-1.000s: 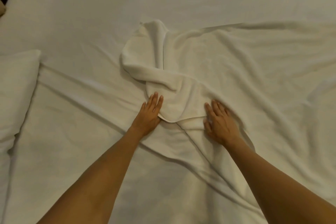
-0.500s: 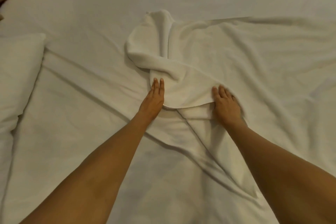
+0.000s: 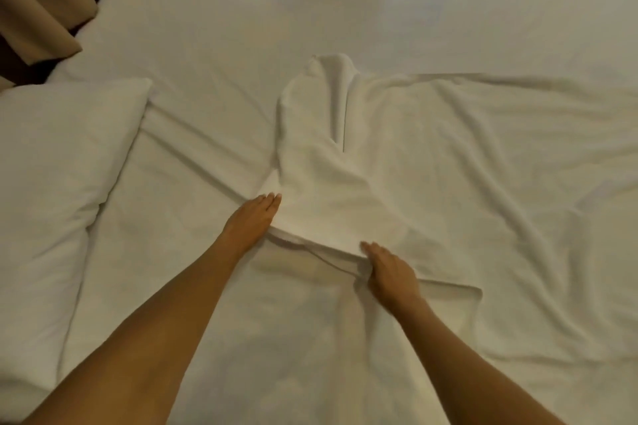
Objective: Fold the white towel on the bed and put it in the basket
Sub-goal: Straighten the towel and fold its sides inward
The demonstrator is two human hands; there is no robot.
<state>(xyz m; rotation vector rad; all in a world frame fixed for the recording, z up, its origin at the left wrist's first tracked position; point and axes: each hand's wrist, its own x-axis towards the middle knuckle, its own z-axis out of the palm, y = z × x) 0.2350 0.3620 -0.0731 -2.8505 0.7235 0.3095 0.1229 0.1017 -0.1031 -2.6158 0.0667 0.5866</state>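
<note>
At the frame's centre a white towel (image 3: 345,190) lies half-bunched on the bed (image 3: 310,17), its near edge pinned by the flat, open-fingered left hand (image 3: 253,221) and pinched by the right hand (image 3: 388,272), likely to straighten it for folding.

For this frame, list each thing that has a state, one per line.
white towel: rumpled, partly folded over, lying on the bed
left hand: flat, fingers extended at the towel's edge
right hand: pressing on the towel's near edge
pillow: lying on the bed, dented

Tan curtain (image 3: 38,7) — white pillow (image 3: 58,162)
</note>
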